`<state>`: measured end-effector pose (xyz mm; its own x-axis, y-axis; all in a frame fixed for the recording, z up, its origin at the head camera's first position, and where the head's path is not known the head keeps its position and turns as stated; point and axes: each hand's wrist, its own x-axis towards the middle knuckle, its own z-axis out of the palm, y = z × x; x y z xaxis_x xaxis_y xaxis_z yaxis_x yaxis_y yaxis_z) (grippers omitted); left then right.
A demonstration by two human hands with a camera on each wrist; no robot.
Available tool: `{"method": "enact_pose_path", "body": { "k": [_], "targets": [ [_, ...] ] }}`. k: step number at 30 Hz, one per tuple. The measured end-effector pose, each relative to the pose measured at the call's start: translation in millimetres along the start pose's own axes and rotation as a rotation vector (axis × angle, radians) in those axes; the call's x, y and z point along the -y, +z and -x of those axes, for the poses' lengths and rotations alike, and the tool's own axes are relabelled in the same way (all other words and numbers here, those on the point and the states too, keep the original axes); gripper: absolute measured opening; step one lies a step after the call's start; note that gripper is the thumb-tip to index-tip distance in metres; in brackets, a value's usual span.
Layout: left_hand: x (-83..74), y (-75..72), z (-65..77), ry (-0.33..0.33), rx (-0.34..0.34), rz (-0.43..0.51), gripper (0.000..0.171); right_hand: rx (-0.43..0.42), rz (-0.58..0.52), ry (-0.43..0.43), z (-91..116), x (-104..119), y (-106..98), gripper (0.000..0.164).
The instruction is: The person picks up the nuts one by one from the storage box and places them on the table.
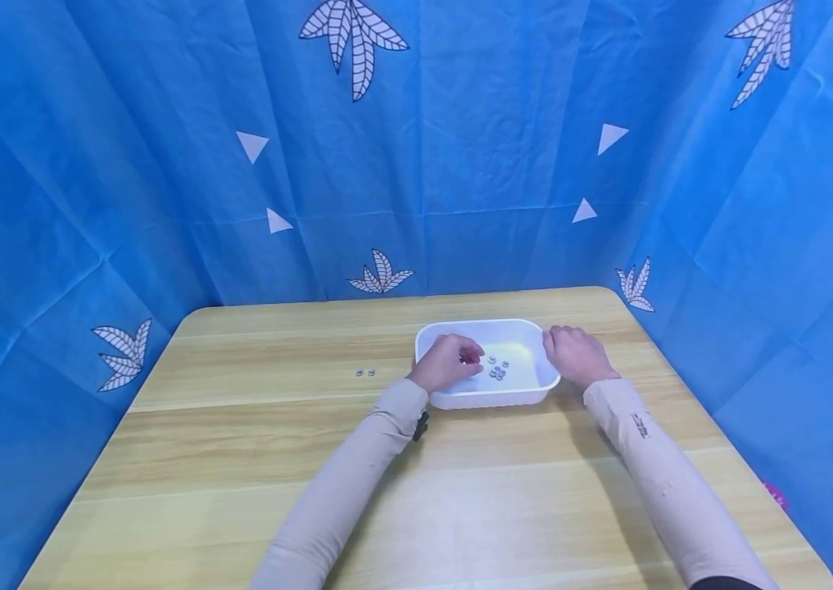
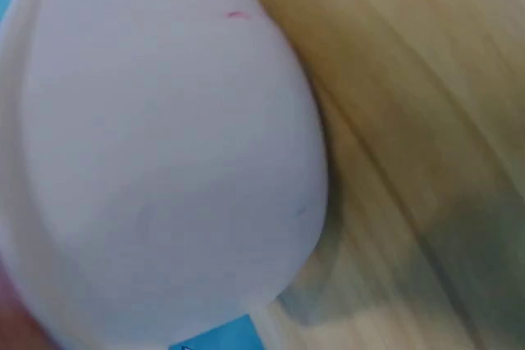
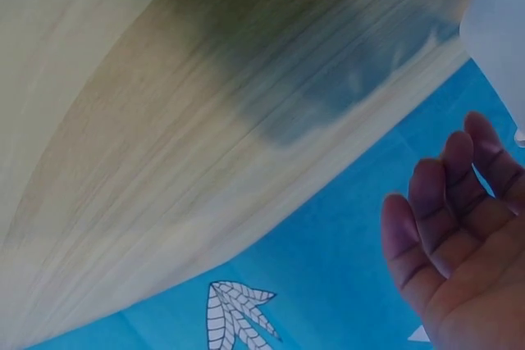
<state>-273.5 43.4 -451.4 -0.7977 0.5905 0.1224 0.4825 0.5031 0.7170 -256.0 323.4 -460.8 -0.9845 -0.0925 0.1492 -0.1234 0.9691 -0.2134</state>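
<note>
A white rectangular plastic tray (image 1: 486,399) rests on the table, with several small, shiny, round pieces (image 1: 498,371) on its floor. My left hand (image 1: 445,362) reaches over the tray's left side, fingers loosely bent and a gap showing between thumb and fingers. At the right end, my right hand (image 1: 577,354) holds the tray's rim. The right wrist view shows its bent fingers (image 3: 431,211) close to the white tray edge (image 3: 502,34). In the left wrist view the tray's outer wall (image 2: 172,137) fills much of the picture and hides most of the left hand.
Two more small shiny pieces (image 1: 365,373) lie on the wooden table (image 1: 239,442), left of the tray. A blue curtain (image 1: 460,164) with leaf and triangle prints hangs behind the table and along both sides.
</note>
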Motion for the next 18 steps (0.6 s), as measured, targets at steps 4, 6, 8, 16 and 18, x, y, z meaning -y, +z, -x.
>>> {"method": "enact_pose_path", "body": {
  "k": [4,6,8,16,18],
  "targets": [
    [1.0,6.1,-2.3,-0.016,0.019,-0.034,0.027,-0.008,0.012,0.016,-0.5,0.0,0.3,0.046],
    [1.0,8.0,-3.1,-0.022,0.023,-0.039,0.027,-0.009,0.016,0.024,-0.6,-0.4,0.4,0.046],
    [0.7,9.1,-3.4,-0.027,0.026,-0.043,0.027,-0.006,0.021,0.028,-0.9,-0.7,0.5,0.046],
    [1.6,12.5,-7.1,-0.035,0.044,-0.053,0.027,0.001,0.024,0.037,0.2,-0.4,-0.1,0.049],
    [2.0,13.8,-8.4,-0.034,0.054,-0.062,0.027,0.001,0.025,0.039,0.8,-0.2,0.1,0.049]
  ]
}}
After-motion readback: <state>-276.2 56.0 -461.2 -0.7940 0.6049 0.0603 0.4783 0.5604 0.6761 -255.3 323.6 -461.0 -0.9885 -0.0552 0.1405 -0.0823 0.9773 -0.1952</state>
